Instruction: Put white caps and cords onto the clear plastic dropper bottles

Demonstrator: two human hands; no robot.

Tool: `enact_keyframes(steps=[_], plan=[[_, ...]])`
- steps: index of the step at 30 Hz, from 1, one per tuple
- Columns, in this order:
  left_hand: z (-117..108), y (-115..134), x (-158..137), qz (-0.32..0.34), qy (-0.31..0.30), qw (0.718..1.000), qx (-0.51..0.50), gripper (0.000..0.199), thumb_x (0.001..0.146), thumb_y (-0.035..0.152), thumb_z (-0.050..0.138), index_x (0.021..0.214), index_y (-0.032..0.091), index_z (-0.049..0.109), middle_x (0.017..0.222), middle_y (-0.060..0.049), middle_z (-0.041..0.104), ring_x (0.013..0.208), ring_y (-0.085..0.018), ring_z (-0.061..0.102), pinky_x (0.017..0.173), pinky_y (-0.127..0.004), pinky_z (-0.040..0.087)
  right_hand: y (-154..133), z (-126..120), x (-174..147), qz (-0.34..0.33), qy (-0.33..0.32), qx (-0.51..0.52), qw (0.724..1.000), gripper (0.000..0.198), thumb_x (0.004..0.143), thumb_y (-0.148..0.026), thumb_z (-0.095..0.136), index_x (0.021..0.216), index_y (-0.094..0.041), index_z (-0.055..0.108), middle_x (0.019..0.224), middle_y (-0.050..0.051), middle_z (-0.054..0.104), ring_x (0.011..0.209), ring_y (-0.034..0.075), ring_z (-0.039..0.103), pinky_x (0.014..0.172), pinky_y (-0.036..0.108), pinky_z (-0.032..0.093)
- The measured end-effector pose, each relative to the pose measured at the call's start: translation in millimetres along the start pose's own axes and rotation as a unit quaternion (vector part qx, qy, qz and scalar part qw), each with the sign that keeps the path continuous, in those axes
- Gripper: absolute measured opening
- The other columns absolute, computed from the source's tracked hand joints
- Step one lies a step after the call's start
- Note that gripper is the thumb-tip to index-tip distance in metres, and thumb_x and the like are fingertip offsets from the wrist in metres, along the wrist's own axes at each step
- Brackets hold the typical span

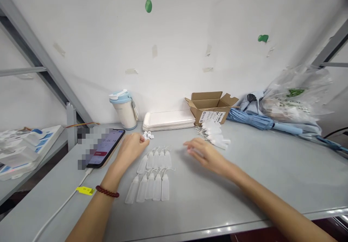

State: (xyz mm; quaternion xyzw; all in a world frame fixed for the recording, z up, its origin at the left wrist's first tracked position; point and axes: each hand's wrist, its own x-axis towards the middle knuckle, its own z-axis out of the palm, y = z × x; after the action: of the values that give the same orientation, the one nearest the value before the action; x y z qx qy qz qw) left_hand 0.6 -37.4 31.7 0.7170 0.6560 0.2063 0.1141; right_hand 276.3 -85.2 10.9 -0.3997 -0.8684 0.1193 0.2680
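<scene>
My left hand (133, 146) rests on the table at a small pile of white pieces (148, 135). Its fingertips are pressed together at the pile's edge; what they pinch, if anything, is hidden. My right hand (205, 155) hovers over the grey table, fingers loosely bent and apart, with nothing visible in them. Between my forearms, small translucent flat plastic containers lie in two rows, a back row (156, 160) and a front row (150, 187), each narrowing to a neck with a thin string. A heap of similar containers (213, 131) lies beyond my right hand.
A phone (107, 147) on a white cable lies left of my left hand. Along the wall stand a blue-lidded cup (123, 111), a stack of white trays (170, 120) and an open cardboard box (209, 109). A folded blue umbrella (251, 119) and plastic bag (296, 97) occupy the right.
</scene>
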Motion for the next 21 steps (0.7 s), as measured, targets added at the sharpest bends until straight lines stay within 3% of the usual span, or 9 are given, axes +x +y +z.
enact_keyframes(steps=[3, 6, 12, 21], plan=[[4, 11, -4, 0.000, 0.017, 1.000, 0.009, 0.021, 0.073, 0.032, 0.051, 0.063, 0.016, 0.062, 0.067, -0.007, 0.068, 0.068, -0.022, 0.062, 0.060, -0.027, 0.038, -25, 21, 5, -0.031, -0.100, 0.043, 0.994, 0.032, 0.095, -0.026, 0.037, 0.124, -0.021, 0.051, 0.100, 0.010, 0.057, 0.095, 0.020, 0.052, 0.085, 0.035, 0.044], [10, 18, -6, 0.013, 0.021, 0.999, -0.028, 0.022, 0.074, 0.032, 0.050, 0.067, 0.015, 0.062, 0.070, -0.007, 0.070, 0.070, -0.021, 0.064, 0.062, -0.026, 0.040, -33, 32, 9, -0.027, -0.127, 0.034, 0.991, 0.033, 0.096, -0.029, 0.035, 0.123, -0.022, 0.053, 0.097, 0.009, 0.055, 0.094, 0.020, 0.051, 0.086, 0.036, 0.042], [14, 26, -12, 0.046, -0.007, 0.991, -0.122, 0.022, 0.073, 0.034, 0.053, 0.063, 0.015, 0.060, 0.065, -0.005, 0.067, 0.066, -0.019, 0.062, 0.062, -0.027, 0.042, -25, 37, 10, -0.004, -0.128, -0.028, 0.991, 0.031, 0.097, -0.029, 0.030, 0.112, -0.023, 0.057, 0.087, 0.007, 0.056, 0.083, 0.019, 0.051, 0.078, 0.034, 0.041], [16, 39, -21, 0.020, -0.153, 0.933, -0.325, 0.024, 0.074, 0.037, 0.060, 0.070, 0.013, 0.060, 0.060, -0.001, 0.060, 0.058, -0.015, 0.059, 0.058, -0.027, 0.047, -9, 37, 7, -0.005, -0.052, -0.134, 0.990, 0.022, 0.093, -0.022, 0.038, 0.093, -0.016, 0.059, 0.072, 0.005, 0.054, 0.066, 0.017, 0.049, 0.062, 0.027, 0.035]])
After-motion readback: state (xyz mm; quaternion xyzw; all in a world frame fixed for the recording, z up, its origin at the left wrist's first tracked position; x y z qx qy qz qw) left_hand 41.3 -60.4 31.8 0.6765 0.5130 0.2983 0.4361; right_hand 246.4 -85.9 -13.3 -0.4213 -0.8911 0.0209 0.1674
